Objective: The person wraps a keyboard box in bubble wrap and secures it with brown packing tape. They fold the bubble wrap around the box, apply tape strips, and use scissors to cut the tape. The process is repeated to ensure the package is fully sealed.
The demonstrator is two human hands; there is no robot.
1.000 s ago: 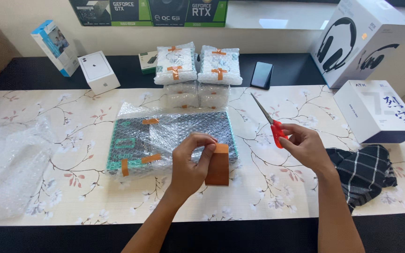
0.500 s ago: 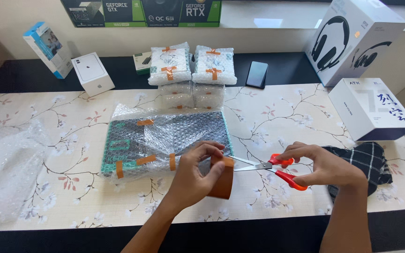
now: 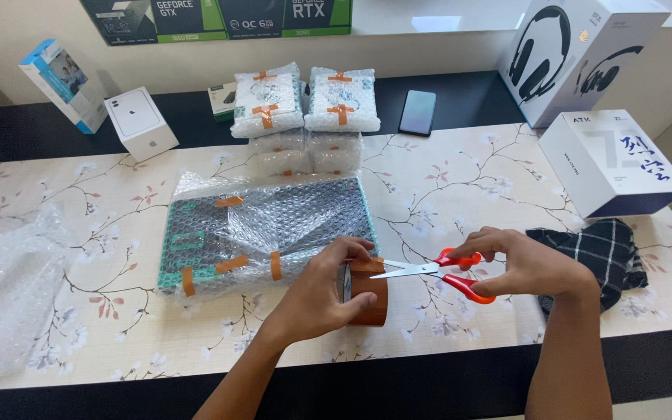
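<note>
Both hands are meeting at the front edge of the desk (image 3: 460, 179). The left hand (image 3: 328, 292) is gripping a brown tape roll (image 3: 369, 299) standing on edge, fingers curled over its top and pinching a short pulled tab of tape. The right hand (image 3: 526, 264) is holding red-handled scissors (image 3: 437, 272), fingers through the loops, blades slightly parted and pointing left so that their tips are touching or just reaching the tab (too close to tell which).

The roll is sitting just beside the right front corner of a flat parcel (image 3: 262, 229), a box wrapped in bubble wrap and already fastened with several brown strips along its front and top. Behind it four small wrapped bundles (image 3: 305, 117) are stacked in two piles, each crossed with tape. Loose bubble wrap (image 3: 9, 288) is lying at the left end of the desk, a dark checked cloth (image 3: 600, 257) at the right, a phone (image 3: 418, 111) and several boxes along the back.

Judging by this, the step in hand is cutting a fresh strip off the roll, with the parcel's wrapping largely taped. The next move is calling for the tab to be kept taut and clear of the left fingers, which are sitting very near the blades, while the scissors close across the full width of the tape; a slack tab would likely fold and stick to itself.
</note>
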